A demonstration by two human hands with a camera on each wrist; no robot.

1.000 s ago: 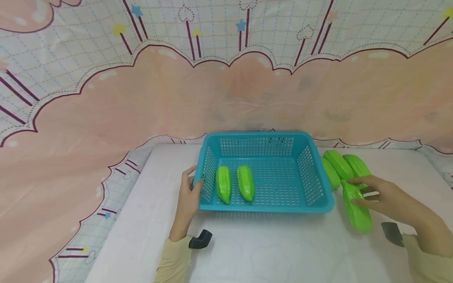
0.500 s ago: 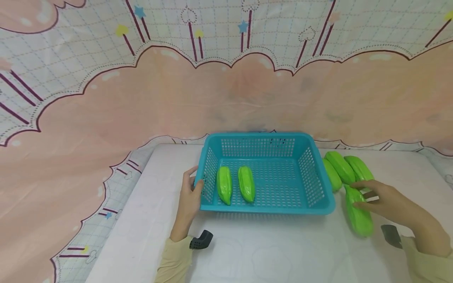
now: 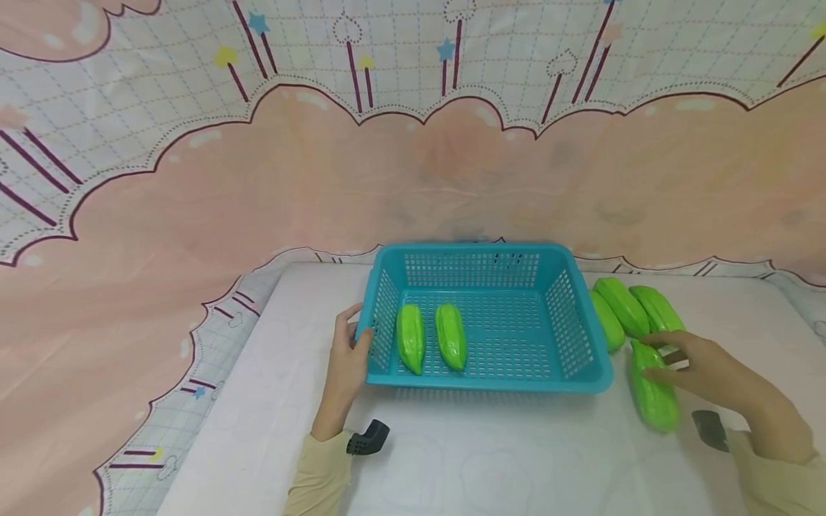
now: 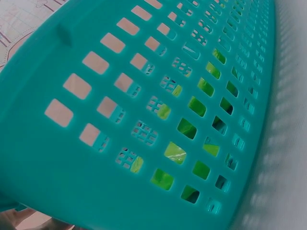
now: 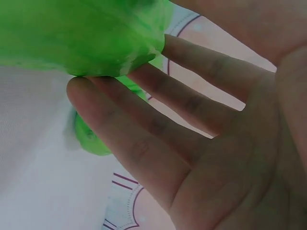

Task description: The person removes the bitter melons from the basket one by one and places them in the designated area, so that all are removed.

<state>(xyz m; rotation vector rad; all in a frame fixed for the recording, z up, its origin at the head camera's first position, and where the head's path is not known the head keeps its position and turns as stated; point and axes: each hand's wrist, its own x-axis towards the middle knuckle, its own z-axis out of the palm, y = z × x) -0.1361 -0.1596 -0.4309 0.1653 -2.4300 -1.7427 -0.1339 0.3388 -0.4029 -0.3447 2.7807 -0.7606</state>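
Observation:
A blue-green plastic basket (image 3: 490, 382) with perforated walls stands on the white table. My left hand (image 3: 345, 365) grips its left rim, thumb on the edge; in the left wrist view the basket's wall (image 4: 43, 163) fills most of the picture. Inside, at the left, lie two green, ridged, gourd-like vegetables (image 3: 410, 338). To the right of the basket, my right hand (image 3: 716, 376) pinches another green gourd (image 3: 657, 398) between thumb and fingers. In the right wrist view, fingertips touch the underside of that gourd (image 5: 86, 38). Whether it is lifted off the table I cannot tell.
Several more green gourds (image 3: 622, 307) lie close together beside the basket's right wall, just beyond my right hand. The table (image 3: 503, 459) extends in front of the basket. A patterned cloth (image 3: 323, 186) hangs behind the table.
The gourd in my right hand has shifted slightly toward me, its stem end now apart from the gourds behind. My left hand stays on the basket rim. The head view has moved slightly.

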